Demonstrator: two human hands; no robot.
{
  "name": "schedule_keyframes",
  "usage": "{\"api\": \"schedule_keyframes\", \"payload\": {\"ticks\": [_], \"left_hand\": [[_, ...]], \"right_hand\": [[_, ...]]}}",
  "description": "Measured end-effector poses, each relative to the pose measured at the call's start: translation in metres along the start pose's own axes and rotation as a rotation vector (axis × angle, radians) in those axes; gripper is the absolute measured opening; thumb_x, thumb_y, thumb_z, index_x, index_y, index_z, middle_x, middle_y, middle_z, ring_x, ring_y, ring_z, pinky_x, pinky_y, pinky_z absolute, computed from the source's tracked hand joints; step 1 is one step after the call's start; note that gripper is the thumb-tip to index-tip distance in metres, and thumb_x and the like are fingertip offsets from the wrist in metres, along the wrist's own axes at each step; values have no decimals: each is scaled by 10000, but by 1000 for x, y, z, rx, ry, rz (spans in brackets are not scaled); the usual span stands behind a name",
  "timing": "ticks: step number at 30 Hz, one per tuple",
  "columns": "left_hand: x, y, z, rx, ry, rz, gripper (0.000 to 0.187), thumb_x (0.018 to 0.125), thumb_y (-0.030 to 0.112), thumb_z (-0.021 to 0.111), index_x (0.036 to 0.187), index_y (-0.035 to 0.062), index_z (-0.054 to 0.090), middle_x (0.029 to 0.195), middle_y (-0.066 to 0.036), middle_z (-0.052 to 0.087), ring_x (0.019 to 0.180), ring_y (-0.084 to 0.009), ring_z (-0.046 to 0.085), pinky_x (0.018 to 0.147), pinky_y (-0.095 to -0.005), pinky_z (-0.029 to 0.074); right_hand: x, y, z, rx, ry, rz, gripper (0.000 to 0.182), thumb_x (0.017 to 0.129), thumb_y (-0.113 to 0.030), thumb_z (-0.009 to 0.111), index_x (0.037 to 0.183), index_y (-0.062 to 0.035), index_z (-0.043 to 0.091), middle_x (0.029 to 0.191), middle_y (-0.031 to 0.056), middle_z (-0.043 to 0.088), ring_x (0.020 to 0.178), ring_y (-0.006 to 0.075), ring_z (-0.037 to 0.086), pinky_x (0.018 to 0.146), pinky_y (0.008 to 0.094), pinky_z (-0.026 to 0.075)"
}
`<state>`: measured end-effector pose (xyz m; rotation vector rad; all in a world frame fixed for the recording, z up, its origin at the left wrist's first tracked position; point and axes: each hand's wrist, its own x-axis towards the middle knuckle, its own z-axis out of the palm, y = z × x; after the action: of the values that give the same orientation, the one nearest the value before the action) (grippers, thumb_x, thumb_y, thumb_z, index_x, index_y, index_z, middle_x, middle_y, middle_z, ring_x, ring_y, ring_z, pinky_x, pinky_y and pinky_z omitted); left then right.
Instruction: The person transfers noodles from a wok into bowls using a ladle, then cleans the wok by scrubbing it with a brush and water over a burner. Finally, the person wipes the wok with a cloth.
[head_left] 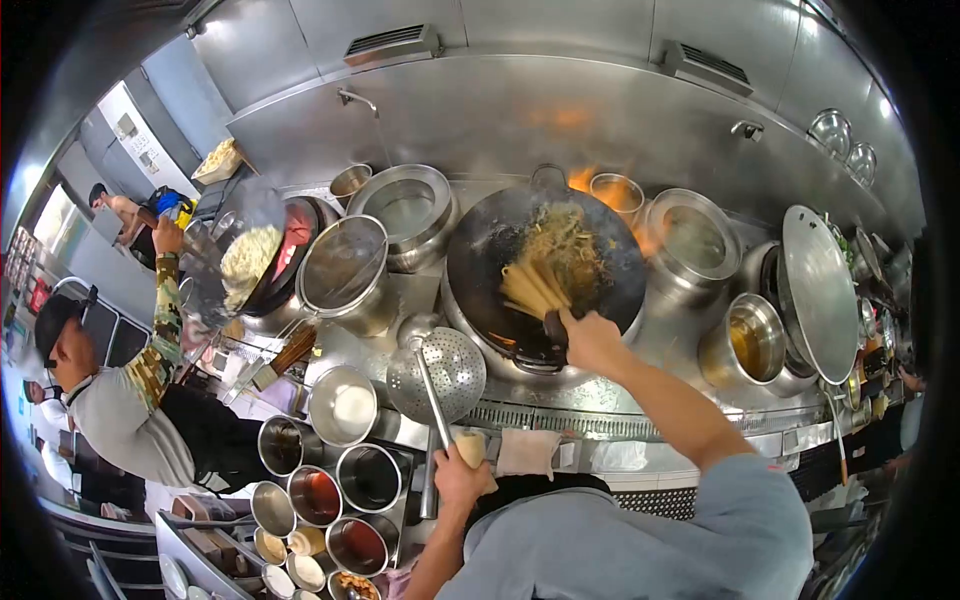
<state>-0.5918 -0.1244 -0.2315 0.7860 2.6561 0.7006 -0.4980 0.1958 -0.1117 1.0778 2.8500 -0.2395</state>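
Note:
My right hand [590, 342] is wrapped round the dark handle of a bamboo wok brush [535, 287]. Its pale strips fan out inside a large black wok [485, 235]. Brownish food bits or foam [562, 240], too blurred to name, lie beyond the strips. Lower down, my left hand [461, 478] closes on the pale grip of a ladle [428, 372], whose bowl points away toward the stove. Under the ladle's shaft rests a round perforated skimmer [455, 375], its metal handle running down beside my left hand.
Flames [582, 180] rise behind the wok. Lidded pots [690, 235] and a strainer over a pot [343, 265] flank it. Several sauce containers [315, 497] stand at lower left. A co-worker [130, 410] tosses pale food in another wok at left. A large metal pan [818, 295] leans at right.

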Motion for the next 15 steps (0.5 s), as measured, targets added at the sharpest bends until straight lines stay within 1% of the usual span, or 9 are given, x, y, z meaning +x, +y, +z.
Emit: {"api": "schedule_keyframes", "payload": {"ticks": [3, 4, 6, 9, 10, 12, 13, 14, 15], "left_hand": [[8, -4, 17, -6, -1, 10, 581, 695, 301, 773, 1123, 6, 513, 1051, -255, 511, 908, -472, 602, 766, -533, 525], [6, -9, 21, -16, -6, 12, 575, 695, 298, 772, 1115, 2, 513, 1046, -256, 510, 913, -473, 601, 768, -533, 526], [5, -25, 37, -126, 36, 45, 605, 695, 293, 768, 1143, -27, 517, 1105, -292, 510, 992, -482, 577, 847, -519, 509], [-3, -29, 26, -191, 176, 169, 620, 705, 243, 759, 1193, -48, 512, 1221, -330, 504, 1129, -468, 544, 965, -494, 473], [-4, -26, 13, -364, 110, 147, 600, 717, 217, 753, 1198, -45, 508, 1227, -316, 512, 1141, -455, 550, 967, -479, 480], [-10, -22, -12, -702, -49, 106, 564, 741, 165, 741, 1209, -40, 501, 1240, -289, 528, 1164, -429, 562, 969, -449, 493], [-16, -10, -28, -953, -150, -37, 528, 774, 61, 700, 1251, -19, 489, 1218, -229, 563, 1104, -367, 613, 924, -421, 528], [-19, -14, -33, -1166, -273, -139, 537, 784, 54, 687, 1274, -12, 480, 1213, -219, 571, 1077, -353, 626, 905, -422, 538], [-18, -18, -39, -1376, -397, -243, 546, 794, 48, 675, 1298, -6, 472, 1207, -209, 580, 1049, -339, 639, 885, -424, 549]], "right_hand": [[31, 10, -12, 69, -44, 14, 651, 723, -199, 639, 1363, -132, 539, 1004, 242, 694, 943, 412, 675, 828, 488, 551], [57, 13, -22, 116, -52, 105, 612, 743, -238, 640, 1347, -173, 564, 1028, 215, 700, 959, 399, 674, 863, 478, 541], [77, 13, -37, 268, -8, 151, 582, 756, -254, 640, 1327, -163, 577, 1028, 219, 698, 969, 385, 674, 855, 472, 545], [27, -6, 3, 73, 35, -65, 646, 765, -269, 647, 1393, -191, 519, 982, 282, 678, 946, 414, 674, 828, 489, 550], [-4, -19, -22, 57, -75, -77, 585, 758, -215, 648, 1331, -124, 568, 1009, 264, 670, 969, 432, 659, 832, 490, 543], [-26, -9, -46, -59, -130, -80, 568, 745, -231, 660, 1299, -128, 586, 1007, 233, 685, 965, 407, 668, 810, 489, 546], [-4, 4, -45, -41, -85, -100, 558, 744, -230, 656, 1292, -144, 593, 1000, 221, 694, 960, 397, 673, 804, 482, 550], [21, 17, -41, -13, -56, -112, 549, 743, -229, 651, 1285, -160, 600, 993, 209, 702, 954, 387, 679, 798, 475, 554], [42, 8, -52, 79, -63, 26, 538, 744, -226, 643, 1276, -154, 609, 977, 186, 717, 933, 377, 689, 796, 466, 561]]}}
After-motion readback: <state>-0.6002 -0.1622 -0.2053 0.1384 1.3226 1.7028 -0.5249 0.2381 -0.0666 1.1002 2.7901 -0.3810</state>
